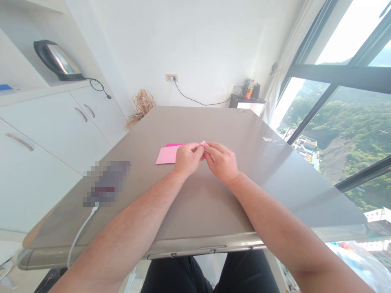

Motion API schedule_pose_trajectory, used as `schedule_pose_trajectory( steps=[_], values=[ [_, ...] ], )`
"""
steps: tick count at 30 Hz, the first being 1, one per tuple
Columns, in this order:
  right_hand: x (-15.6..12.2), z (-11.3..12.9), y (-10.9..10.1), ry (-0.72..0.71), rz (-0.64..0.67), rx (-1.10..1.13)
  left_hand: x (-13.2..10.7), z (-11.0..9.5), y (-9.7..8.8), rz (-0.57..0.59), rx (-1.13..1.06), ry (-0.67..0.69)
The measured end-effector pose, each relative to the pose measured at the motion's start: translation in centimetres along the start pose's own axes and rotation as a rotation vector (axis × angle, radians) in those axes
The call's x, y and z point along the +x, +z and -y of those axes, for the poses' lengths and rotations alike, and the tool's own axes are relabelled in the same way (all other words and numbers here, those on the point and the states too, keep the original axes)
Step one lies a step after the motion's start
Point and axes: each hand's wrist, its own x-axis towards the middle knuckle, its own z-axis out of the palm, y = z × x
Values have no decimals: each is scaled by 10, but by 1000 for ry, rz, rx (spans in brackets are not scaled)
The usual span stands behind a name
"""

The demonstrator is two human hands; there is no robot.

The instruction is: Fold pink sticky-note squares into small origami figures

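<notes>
Over the middle of the table, my left hand [187,159] and my right hand [222,161] meet fingertip to fingertip. Both pinch a small piece of pink paper [203,143], of which only bits show between the fingers; its full shape is hidden. Beneath and left of my left hand lies a light pink sheet of paper [166,155], flat on the table. A brighter pink sheet [174,145] peeks out along its far edge.
The grey table [195,122] reaches toward the white wall. A blurred-out dark device [106,183] with a white cable [80,232] lies at left. White scraps [270,140] are at right, near the window. A kettle [59,61] stands on the left cabinet.
</notes>
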Motion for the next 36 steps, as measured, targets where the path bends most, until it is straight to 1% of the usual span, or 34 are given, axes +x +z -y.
schedule_pose_trajectory(
  steps=[6,9,12,13,14,16,17,18,19,21,25,30,36],
  values=[
    [-1,0,-2,-13,23,52,2,7,0,9,-92,9],
    [-1,1,-4,1,46,79,3,7,-1,25,-208,-39],
    [0,5,-6,34,2,219,5,5,-2,45,-311,-97],
    [2,5,-6,83,-27,297,6,4,-2,58,-329,-105],
    [3,6,-7,163,-58,379,6,4,-3,73,-337,-105],
    [8,4,-9,395,-87,535,6,4,-2,101,-330,-85],
    [10,3,-11,523,-75,605,5,4,-2,111,-321,-67],
    [13,2,-13,628,-33,679,4,4,-1,119,-311,-47],
    [15,1,-15,700,16,749,3,4,-1,128,-302,-27],
    [18,-1,-19,759,97,841,1,5,0,136,-284,4],
    [19,-2,-22,756,122,842,1,8,1,117,-246,23],
    [16,-4,-19,715,139,737,3,10,0,116,-239,4],
    [13,-4,-17,639,151,620,3,8,-2,117,-185,6]
  ],
)
